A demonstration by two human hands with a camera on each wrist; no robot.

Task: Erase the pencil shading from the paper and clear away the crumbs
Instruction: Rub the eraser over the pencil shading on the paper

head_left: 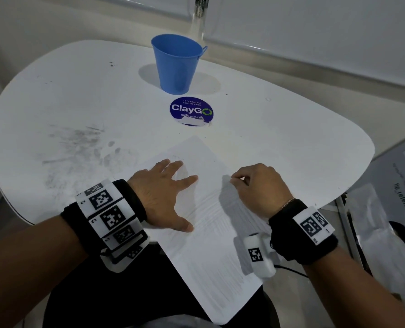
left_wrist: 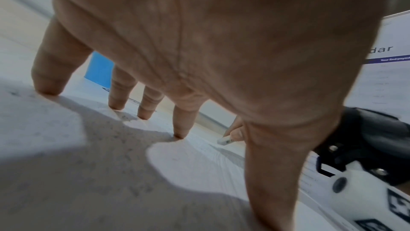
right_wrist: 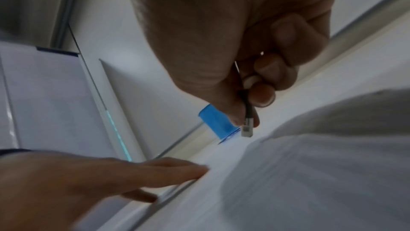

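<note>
The paper (head_left: 211,209) lies askew at the near edge of the table (head_left: 291,138), its near corner hanging past that edge; faint pencil streaks run across its middle and lower part. The left hand (head_left: 166,195) is spread flat, fingertips (left_wrist: 178,134) pressing the sheet's left side. The right hand (head_left: 258,185) is curled above the paper's right edge, pinching a small pale eraser (left_wrist: 225,141) on a thin dark stem (right_wrist: 248,110); whether its tip touches the sheet cannot be told. A blue bucket (head_left: 177,65) stands well apart at the far side, a round sticker (head_left: 191,111) between it and the paper. A judgement: a hard rub could crease or tear the sheet where it overhangs unsupported, and crumbs brushed that way would fall off the table rather than reach the bucket. The grey smudges (head_left: 78,143) left of the sheet could dirty a sliding palm. No crumbs can be made out; the right wrist view is blurred, and how much shading sits under the hands is hidden
</note>
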